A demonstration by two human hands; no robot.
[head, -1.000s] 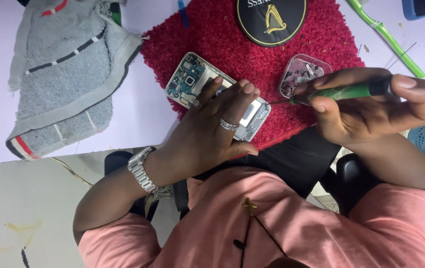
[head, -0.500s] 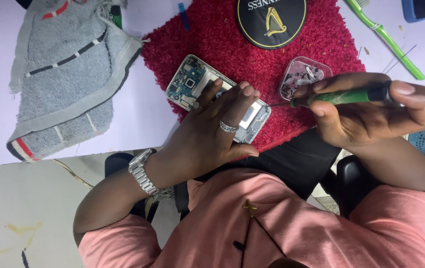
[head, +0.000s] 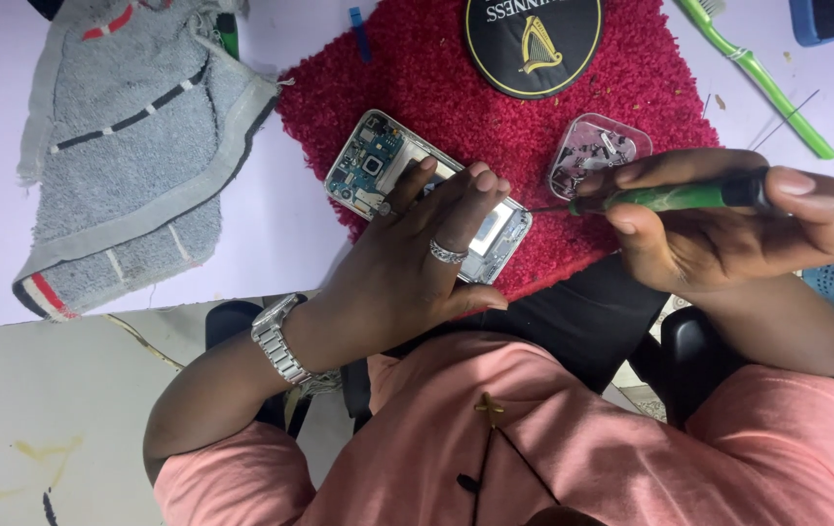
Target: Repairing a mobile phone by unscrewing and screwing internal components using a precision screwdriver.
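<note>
At the far left a grey cloth (head: 125, 166) with red and black stripes is seen crumpled on the white counter (head: 271, 234), its top edge cut off by the frame. Next, a red fuzzy mat (head: 436, 88) is spread across the counter, and on it an opened phone (head: 383, 166) lies tilted, back cover off, with the blue-green circuit board and camera module exposed inside a silver frame. Its lower right half is largely hidden beneath the left hand (head: 417, 263), so the middle of the board cannot be made out. That left hand is laid flat over the phone, fingers stretched and only lightly curled, pressing it down rather than closing around it; a ring is worn on one finger and a metal watch (head: 280, 341) on the wrist. A round black patch (head: 534, 44) sits at the mat's top, partly cropped. Further right, a small clear tray (head: 597, 151) of tiny parts, too small to be told apart, rests on the mat. The right hand (head: 728, 229) is closed around a green-handled screwdriver (head: 670, 198), its thin tip brought to the phone's right edge. A green toothbrush (head: 758, 73) lies on the counter beyond, cut off at the top.
</note>
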